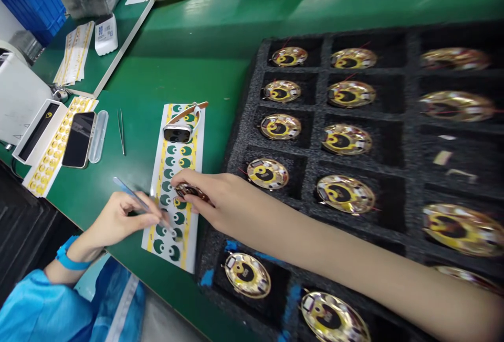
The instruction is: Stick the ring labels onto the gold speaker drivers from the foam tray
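My left hand (125,221), with a blue wristband (67,254), pinches slim metal tweezers (134,194). The tweezers' tips blur over a white and yellow sticker sheet (162,210) with rows of rounded cut-outs. My right hand (210,195) reaches in from the right and grips a small round circuit board (191,190) between thumb and fingers, just above the same sheet. Part of that board is hidden by the fingers. A smartwatch (178,134) with a brown strap lies on the sheet's upper end.
Beneath my right arm lies a black foam tray (322,87), its compartments holding several round gold circuit boards (346,138). Other tweezers (121,132), a phone (79,140), a clear case (98,136) and another sticker sheet (41,176) lie leftward on the green table (189,76).
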`<state>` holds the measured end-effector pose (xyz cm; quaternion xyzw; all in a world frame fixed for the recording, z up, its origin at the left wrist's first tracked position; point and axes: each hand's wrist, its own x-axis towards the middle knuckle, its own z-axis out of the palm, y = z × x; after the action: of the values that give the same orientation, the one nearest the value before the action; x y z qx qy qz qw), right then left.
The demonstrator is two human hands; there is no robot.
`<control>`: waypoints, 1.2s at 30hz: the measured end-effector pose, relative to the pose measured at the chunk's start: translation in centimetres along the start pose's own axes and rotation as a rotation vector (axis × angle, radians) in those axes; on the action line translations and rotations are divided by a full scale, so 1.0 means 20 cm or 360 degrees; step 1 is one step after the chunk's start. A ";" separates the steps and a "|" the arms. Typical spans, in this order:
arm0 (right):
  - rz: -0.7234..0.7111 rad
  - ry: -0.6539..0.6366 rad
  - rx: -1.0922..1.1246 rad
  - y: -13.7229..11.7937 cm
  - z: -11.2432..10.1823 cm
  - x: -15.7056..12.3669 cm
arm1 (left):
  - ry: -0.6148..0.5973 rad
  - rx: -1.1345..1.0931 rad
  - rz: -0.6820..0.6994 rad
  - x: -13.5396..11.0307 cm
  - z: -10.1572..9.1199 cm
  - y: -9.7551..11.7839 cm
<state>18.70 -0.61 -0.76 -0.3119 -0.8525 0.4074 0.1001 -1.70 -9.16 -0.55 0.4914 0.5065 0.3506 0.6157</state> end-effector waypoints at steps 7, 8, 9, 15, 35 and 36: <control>0.0161 0.0006 0.0709 0.01 0.00 0.00 | -0.0050 -0.0599 0.0459 -0.03 -0.04 0.04; 0.0190 0.0003 0.0947 0.02 0.00 0.00 | 0.0035 -0.0643 0.0455 -0.01 -0.03 0.07; 0.0204 0.0003 0.1180 0.04 0.01 -0.01 | 0.0114 -0.0657 0.0440 0.01 -0.02 0.09; 0.0028 -0.0038 0.1766 0.10 0.04 -0.04 | 0.0331 -0.0535 0.0233 0.16 0.05 0.17; -0.0083 -0.0199 0.2051 0.08 0.09 -0.09 | 0.0262 -0.0449 0.0332 0.19 0.07 0.13; -0.0098 -0.0190 0.2054 0.09 0.09 -0.09 | 0.0274 -0.0433 0.0344 0.19 0.07 0.13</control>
<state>20.18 -1.98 -3.01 -0.1413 -0.4490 0.8514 0.2316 0.64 -5.33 0.97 0.4233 0.4493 0.5208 0.5896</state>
